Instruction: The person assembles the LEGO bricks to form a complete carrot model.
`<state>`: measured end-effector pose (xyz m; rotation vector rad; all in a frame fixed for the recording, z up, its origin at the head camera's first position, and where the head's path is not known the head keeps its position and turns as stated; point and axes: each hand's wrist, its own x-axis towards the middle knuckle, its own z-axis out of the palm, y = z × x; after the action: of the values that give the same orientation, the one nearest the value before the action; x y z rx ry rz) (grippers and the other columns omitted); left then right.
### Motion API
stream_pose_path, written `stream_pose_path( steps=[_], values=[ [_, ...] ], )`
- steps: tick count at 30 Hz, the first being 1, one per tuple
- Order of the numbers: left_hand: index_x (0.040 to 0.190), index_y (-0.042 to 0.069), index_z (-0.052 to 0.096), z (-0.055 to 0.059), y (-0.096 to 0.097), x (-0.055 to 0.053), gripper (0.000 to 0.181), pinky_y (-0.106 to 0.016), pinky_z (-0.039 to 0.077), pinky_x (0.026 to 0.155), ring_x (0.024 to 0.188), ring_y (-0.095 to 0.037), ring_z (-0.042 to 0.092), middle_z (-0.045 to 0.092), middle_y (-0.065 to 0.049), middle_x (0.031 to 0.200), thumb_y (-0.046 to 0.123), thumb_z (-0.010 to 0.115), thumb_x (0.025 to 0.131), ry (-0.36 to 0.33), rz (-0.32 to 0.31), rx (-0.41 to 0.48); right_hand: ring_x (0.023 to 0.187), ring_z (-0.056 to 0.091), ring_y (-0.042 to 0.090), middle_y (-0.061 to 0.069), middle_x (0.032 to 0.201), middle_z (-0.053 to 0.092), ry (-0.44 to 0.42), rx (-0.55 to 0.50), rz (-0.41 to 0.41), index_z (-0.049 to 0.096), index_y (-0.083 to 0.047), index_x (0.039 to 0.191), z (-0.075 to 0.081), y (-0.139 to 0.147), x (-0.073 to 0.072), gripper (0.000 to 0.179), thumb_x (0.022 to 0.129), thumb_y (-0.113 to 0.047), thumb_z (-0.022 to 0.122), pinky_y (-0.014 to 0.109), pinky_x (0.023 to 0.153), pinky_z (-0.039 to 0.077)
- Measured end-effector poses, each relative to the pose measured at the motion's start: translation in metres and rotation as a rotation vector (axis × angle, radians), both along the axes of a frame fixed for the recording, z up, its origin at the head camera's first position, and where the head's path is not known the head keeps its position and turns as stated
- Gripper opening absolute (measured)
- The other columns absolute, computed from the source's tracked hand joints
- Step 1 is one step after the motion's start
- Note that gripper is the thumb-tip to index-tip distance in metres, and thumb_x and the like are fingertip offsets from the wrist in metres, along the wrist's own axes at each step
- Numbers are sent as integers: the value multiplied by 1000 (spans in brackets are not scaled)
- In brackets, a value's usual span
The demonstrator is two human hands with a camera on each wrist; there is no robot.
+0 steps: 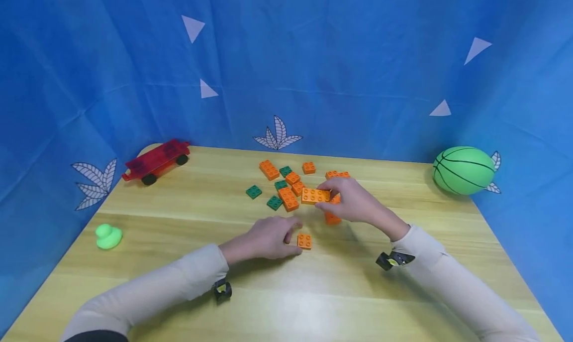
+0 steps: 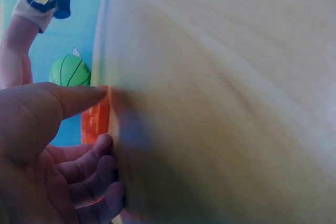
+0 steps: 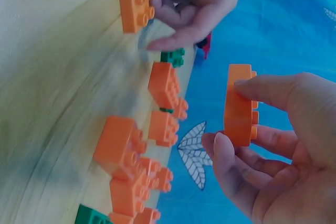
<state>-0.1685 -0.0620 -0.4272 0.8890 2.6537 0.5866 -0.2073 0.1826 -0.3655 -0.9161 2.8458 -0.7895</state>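
My right hand pinches a long orange building brick between thumb and fingers, raised over the table. In the right wrist view this brick stands out against the blue cloth, its studs turned toward the palm. My left hand is low at the table, thumb and index finger spread on either side of a small square orange brick. The thumb tip is right at orange in the left wrist view. Loose orange bricks and green bricks lie beyond the hands.
At the back left of the wooden table is a red toy car. A green toy duck sits at the left edge, and a green ball at the back right. Blue cloth encloses the back and sides.
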Motion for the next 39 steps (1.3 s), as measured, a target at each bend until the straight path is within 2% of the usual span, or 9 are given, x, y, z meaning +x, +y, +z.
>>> stream_pose_path(
  steps=[3, 6, 11, 15, 20, 24, 28, 33, 39],
  values=[
    [150, 15, 48, 3, -1, -4, 80, -25, 46, 57, 65, -6, 55, 63, 10, 85, 53, 78, 86, -28, 42, 27, 92, 71, 20, 12, 117, 76, 15, -8, 14, 72, -3, 123, 2, 1, 5, 40, 90, -24, 79, 46, 84, 61],
    [155, 16, 40, 4, -1, -7, 87, -25, 50, 61, 71, -6, 59, 68, 6, 102, 56, 77, 87, -45, 99, 119, 89, 70, 18, 10, 115, 77, 21, -3, 23, 73, -4, 122, 4, 3, 10, 38, 89, -23, 80, 45, 81, 61],
    [156, 18, 39, 4, -1, -9, 82, -26, 56, 74, 90, -8, 66, 66, -3, 122, 48, 77, 90, -63, 144, 361, 83, 67, 15, 4, 105, 77, 7, -9, 47, 75, -7, 116, 4, 3, 17, 33, 87, -23, 82, 40, 75, 59],
    [151, 16, 49, 7, -5, -7, 71, -26, 58, 75, 95, -11, 66, 65, -2, 124, 46, 76, 92, -67, 155, 440, 80, 65, 15, -1, 97, 75, -5, -3, 87, 76, -9, 115, 3, -2, 19, 34, 87, -27, 83, 34, 71, 56],
    [143, 16, 59, 10, -12, -5, 55, -28, 57, 79, 96, -10, 65, 65, 2, 132, 39, 74, 95, -87, 146, 458, 78, 64, 7, -4, 96, 75, -37, 1, 134, 76, -11, 116, 0, -11, 21, 33, 88, -29, 82, 24, 68, 53],
    [139, 15, 62, 9, -13, -6, 48, -29, 57, 83, 97, -9, 65, 65, 0, 136, 33, 74, 96, -84, 111, 465, 79, 64, 7, -5, 96, 75, -73, 0, 132, 77, -13, 115, -3, -13, 25, 31, 89, -29, 81, 26, 69, 55],
    [134, 16, 66, 6, -14, -7, 44, -29, 56, 83, 98, -9, 64, 68, 2, 128, 33, 75, 95, -73, 79, 429, 81, 66, 6, -4, 98, 76, -114, -2, 139, 76, -13, 115, -9, -11, 29, 30, 89, -26, 80, 31, 70, 58],
    [122, 23, 72, 1, -13, -6, 34, -29, 55, 84, 97, -8, 63, 71, 9, 112, 36, 78, 92, -70, 31, 348, 79, 67, 3, -7, 98, 77, -169, -6, 150, 76, -15, 114, -21, -7, 35, 26, 90, -26, 80, 23, 67, 56],
    [116, 25, 73, 1, -12, -3, 30, -34, 54, 90, 102, -10, 62, 70, 12, 108, 38, 79, 90, -77, 26, 260, 75, 65, 1, -10, 94, 76, -187, -18, 161, 77, -17, 110, -34, -7, 39, 22, 90, -25, 80, 29, 72, 58]
  ],
)
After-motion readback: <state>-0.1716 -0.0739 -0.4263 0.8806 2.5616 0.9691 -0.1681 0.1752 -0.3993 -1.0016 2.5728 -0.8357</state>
